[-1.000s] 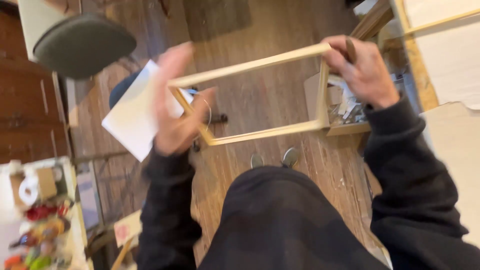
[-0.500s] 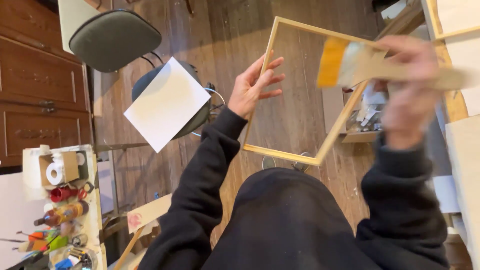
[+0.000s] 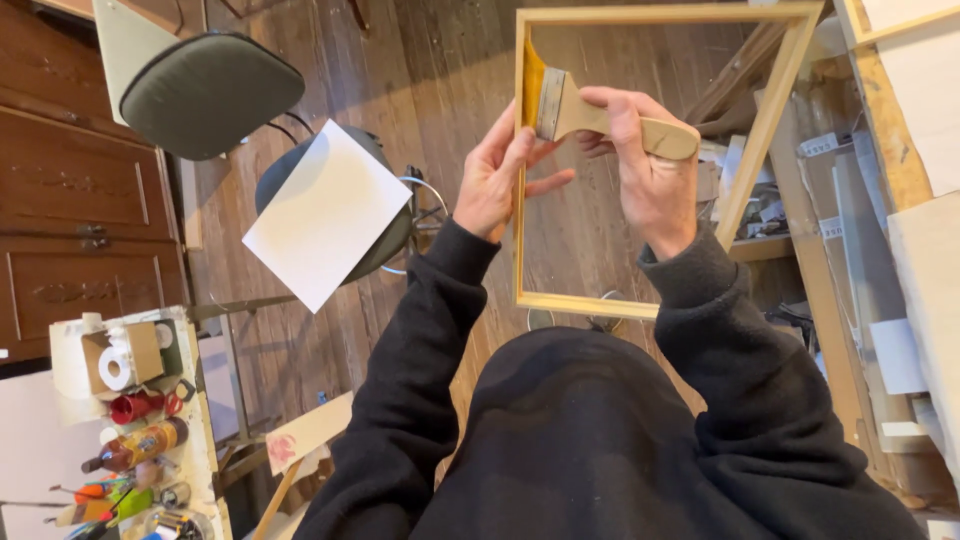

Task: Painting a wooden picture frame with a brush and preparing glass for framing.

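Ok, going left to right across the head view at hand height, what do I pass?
Wooden drawers → white sheet on the stool → left hand → brush → right hand → frame's right bar → pale boards.

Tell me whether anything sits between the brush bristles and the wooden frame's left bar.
Nothing visible does. The right hand holds the wide brush with its bristles right on the wooden frame at the left bar's upper part, and the left hand grips that bar just below.

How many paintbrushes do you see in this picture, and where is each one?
1. The wide flat paintbrush is in the right hand, its bristles against the left side of the wooden frame. The cluttered cart at lower left may hide more.
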